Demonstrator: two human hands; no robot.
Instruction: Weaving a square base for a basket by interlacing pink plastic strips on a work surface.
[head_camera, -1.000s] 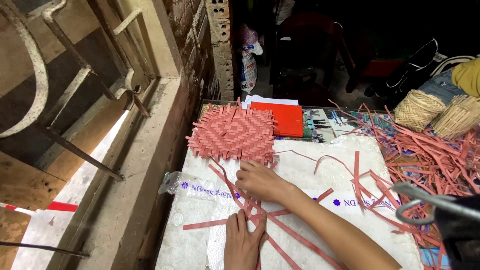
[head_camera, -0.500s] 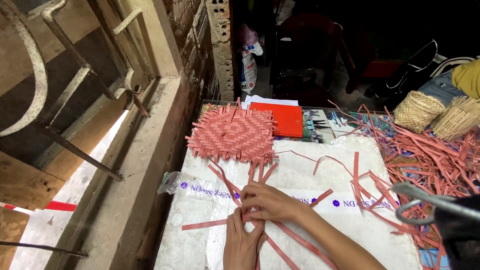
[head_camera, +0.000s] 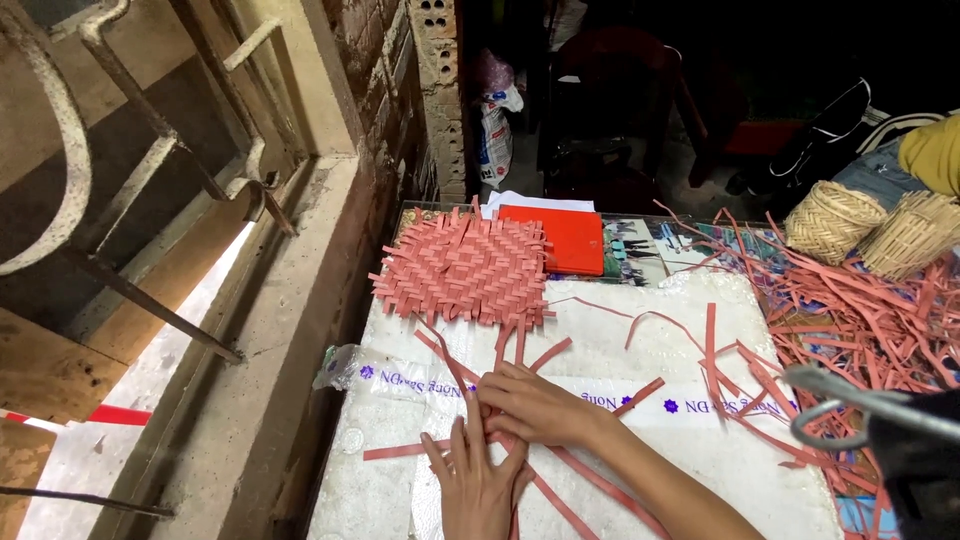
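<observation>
A woven mat of pink-red strips (head_camera: 464, 268) lies at the far end of a white foam board (head_camera: 650, 350), with loose strip ends (head_camera: 520, 345) trailing toward me. My left hand (head_camera: 478, 480) lies flat on the board, fingers spread over crossed strips. My right hand (head_camera: 535, 405) rests just above it, fingers curled over the strip ends where they meet. Both hands press on the strips; a firm grip cannot be made out.
A red sheet over white paper (head_camera: 565, 238) lies behind the mat. A heap of loose pink strips (head_camera: 860, 320) and two small woven baskets (head_camera: 870, 228) sit at the right. A concrete ledge (head_camera: 250, 400) and barred window run along the left. A metal handle (head_camera: 850, 410) juts in at the right.
My right hand has drawn back from beside the woven mat toward me and now sits over the strip ends just above my left hand, which has barely moved.
</observation>
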